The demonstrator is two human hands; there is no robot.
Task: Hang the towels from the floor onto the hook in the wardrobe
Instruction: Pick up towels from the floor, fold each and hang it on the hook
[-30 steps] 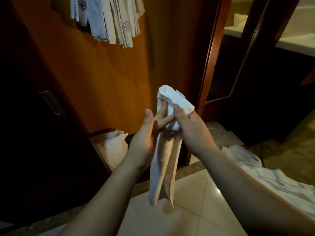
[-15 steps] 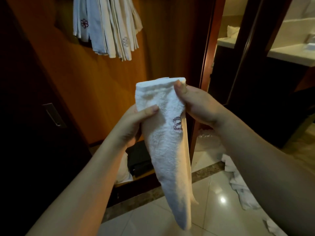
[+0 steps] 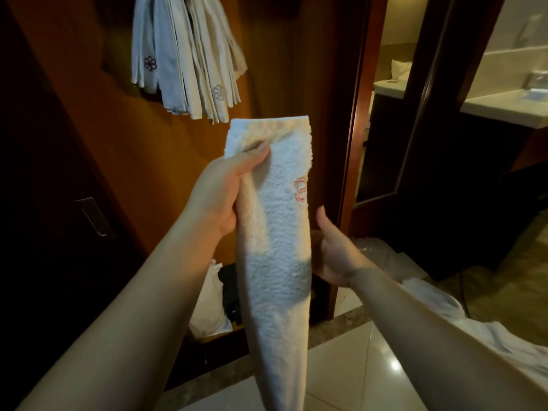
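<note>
Folded towel held up, ready for the hook

The left hand [image 3: 221, 194] holds a folded white towel [image 3: 277, 232] upright in the middle of the frame, thumb pressed on the front near the top edge and fingers [image 3: 229, 223] curled round its left side. The towel hangs long and narrow, with a small embroidered mark at its right edge. The right hand [image 3: 335, 250] sits just beside the towel's lower right edge, thumb up and palm loosely spread; whether its fingers touch the cloth from behind cannot be told, as the towel hides them.

Towels already hung [image 3: 189, 54] droop in a bunch at the upper left of the frame, against the wooden wardrobe back [image 3: 118, 137]. The hook itself is hidden above them. More crumpled towels [image 3: 444, 301] lie on the floor at the lower right.

The step in hand looks like carrying this towel up to the hook. To do it well, I judge the left hand should keep its firm pinch near the top so the fold does not slip open, while the right hand steadies the hanging length. The top fold should go over the hook beside the hung bunch without knocking any of those loose
</note>
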